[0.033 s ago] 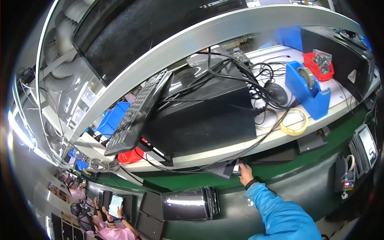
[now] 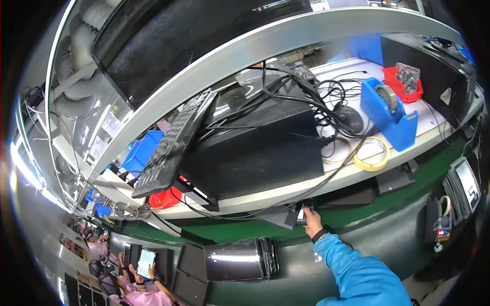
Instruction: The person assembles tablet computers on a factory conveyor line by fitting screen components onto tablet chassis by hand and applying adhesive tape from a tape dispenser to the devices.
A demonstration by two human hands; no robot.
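Note:
My right hand (image 2: pixel 313 223), in a blue sleeve with a dark band at the wrist, reaches to the green work surface (image 2: pixel 306 252) below the raised shelf. Its fingers are closed on the edge of a small dark object with a pale face (image 2: pixel 300 216), whose kind I cannot make out. Right beside it, a flat dark grey panel (image 2: pixel 278 218) lies partly under the shelf edge. Nearer to me and to the left sits a stack of glossy black panels (image 2: pixel 235 260). My left hand is out of view.
On the white shelf (image 2: pixel 429 132) are a black computer case (image 2: pixel 255 163), tangled cables, a tilted keyboard (image 2: pixel 176 148), a blue tape dispenser (image 2: pixel 390 120), a yellow tape roll (image 2: pixel 371 163) and a red bin (image 2: pixel 403 92). Co-workers in pink (image 2: pixel 140 296) sit at lower left, one holding a lit tablet-like screen (image 2: pixel 146 262).

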